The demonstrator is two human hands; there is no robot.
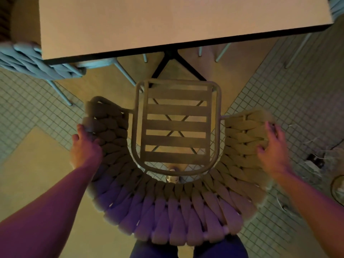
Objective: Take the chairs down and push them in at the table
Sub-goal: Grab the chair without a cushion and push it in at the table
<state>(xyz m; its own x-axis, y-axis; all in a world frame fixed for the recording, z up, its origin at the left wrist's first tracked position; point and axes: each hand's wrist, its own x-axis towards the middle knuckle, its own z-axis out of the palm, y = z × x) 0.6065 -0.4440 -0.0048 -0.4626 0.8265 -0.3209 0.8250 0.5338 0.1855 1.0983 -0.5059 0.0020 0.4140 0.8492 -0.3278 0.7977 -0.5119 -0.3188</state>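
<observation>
both hands [85,144] apparently gripping woven chair [175,207], short of table [167,25]

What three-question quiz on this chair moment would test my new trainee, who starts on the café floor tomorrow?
1. True or false: the beige chair is already tucked under the table.
2. Which does the left hand hold? A) seat slats B) woven armrest C) table edge
3. What colour is the chair at the table's left?

Key: 1 false, its seat lies clear of the table edge. 2 B; the right hand rests on the opposite armrest. 3 light blue.
</observation>
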